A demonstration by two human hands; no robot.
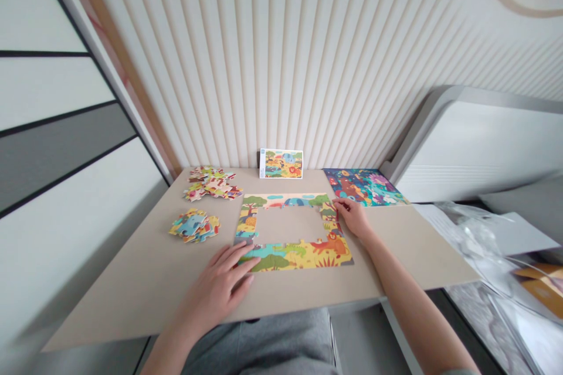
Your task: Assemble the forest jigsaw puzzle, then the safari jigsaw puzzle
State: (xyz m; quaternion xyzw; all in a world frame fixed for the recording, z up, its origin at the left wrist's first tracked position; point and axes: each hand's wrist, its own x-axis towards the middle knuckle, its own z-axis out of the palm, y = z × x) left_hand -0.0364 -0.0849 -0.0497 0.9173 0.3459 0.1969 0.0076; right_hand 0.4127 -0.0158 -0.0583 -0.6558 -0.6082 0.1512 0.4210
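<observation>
A jigsaw puzzle border (pixel 303 256) with animals and trees lies on the table, its middle showing bare tabletop. My left hand (pixel 226 278) rests flat on its lower left corner, fingers stretched out and slightly apart. At the upper right side, my right hand (pixel 353 217) has thumb and fingers pinched together on a puzzle piece (pixel 328 211) of the border; the fingertips partly cover that edge. To the left lies a small pile of loose puzzle pieces (pixel 193 225), yellow and blue. Behind the puzzle a picture card (pixel 284 164) with the same scene stands upright against the wall.
Another pile of puzzle pieces (pixel 212 183), pink and green, sits at the table's back left. A dark, colourful finished puzzle (pixel 367 187) lies at the back right. Beyond the table's right edge are clear plastic wrapping (pixel 477 234) and a bed headboard (pixel 488 135).
</observation>
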